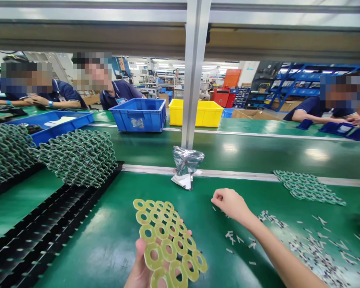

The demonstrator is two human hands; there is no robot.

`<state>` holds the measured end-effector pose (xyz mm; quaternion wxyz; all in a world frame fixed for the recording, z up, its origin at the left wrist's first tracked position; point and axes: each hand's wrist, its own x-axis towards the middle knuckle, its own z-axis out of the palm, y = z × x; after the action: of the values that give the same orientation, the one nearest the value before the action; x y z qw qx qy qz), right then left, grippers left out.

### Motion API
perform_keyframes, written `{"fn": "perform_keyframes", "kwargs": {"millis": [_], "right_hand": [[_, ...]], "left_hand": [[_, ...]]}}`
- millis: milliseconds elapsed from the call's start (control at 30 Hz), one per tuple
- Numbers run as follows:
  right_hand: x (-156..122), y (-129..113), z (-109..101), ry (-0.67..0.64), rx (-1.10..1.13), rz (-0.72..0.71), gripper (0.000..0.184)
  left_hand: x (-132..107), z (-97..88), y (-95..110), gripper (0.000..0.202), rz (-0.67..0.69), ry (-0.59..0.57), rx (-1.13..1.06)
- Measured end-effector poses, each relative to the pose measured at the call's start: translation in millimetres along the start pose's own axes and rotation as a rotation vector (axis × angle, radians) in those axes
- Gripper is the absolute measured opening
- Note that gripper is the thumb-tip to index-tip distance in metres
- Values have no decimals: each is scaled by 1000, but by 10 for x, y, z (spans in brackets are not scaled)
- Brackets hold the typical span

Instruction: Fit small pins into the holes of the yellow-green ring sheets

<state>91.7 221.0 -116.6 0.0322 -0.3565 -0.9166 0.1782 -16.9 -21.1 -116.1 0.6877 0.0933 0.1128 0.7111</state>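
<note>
Head cam: green bench (96,256), worked from near side.
L hand (140,271): gripping yellow ring panel (169,242), thumb on its L edge, a few fingertips peeking past R edge.
Ring panel pos.: in L hand, tilted, face toward cam, L of R hand & clear of it.
R hand (231,203): above bench, fingers curled in, tips close tog.; can't tell if anything's pinched.
Loose strips (315,254): small, white w/ dark bits; some just below R hand, bigger scatter to its R, past forearm.
Green board panel (307,186): lying on bench, well R of R hand.
Clear bag (187,162): beyond & btwn hands, by foot of metal post (195,80).
Black rack (60,216): L of L hand, stacked green boards (78,158) at its far end.
Bins: blue bin (139,117) & yellow bin (209,114), far beyond hands.
Co-workers: people in dark-blue tops (123,95), across bench from hands.
</note>
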Motion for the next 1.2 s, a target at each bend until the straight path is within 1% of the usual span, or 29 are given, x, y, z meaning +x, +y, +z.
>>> {"fn": "perform_keyframes", "kwargs": {"millis": [67,167,300,433,600,667,800,900,967,1033,1133,1200], "right_hand": [[33,51,-46,-13,38,-30,18],[52,116,-104,-72,87,-126,15],[34,135,-99,-118,99,-226,20],[25,126,-53,-114,85,-242,13],[27,122,-39,-108,108,-273,17],[27,126,-42,-110,130,-288,18],[33,131,-54,-109,193,-287,12],[16,65,-65,-124,269,-293,7],[-34,-52,-61,-154,375,-302,8],[-126,-225,-41,-202,603,-282,9],[-323,-522,17,-288,1021,-188,11],[-450,-683,60,-347,1156,-143,11]], "left_hand": [[1,-10,2,65,5,-10,8],[5,-18,5,66,-14,-25,12],[10,-15,14,64,-8,-35,12],[11,-35,31,61,17,-51,32],[16,-80,36,61,63,-79,7],[18,-87,35,61,61,-88,-5],[15,-89,38,61,67,-94,3],[10,-96,41,62,82,-73,27],[10,-106,40,63,92,-54,39],[15,-115,36,65,106,-37,45],[23,-111,23,65,122,-37,40],[23,-92,11,62,143,-31,29]]}}
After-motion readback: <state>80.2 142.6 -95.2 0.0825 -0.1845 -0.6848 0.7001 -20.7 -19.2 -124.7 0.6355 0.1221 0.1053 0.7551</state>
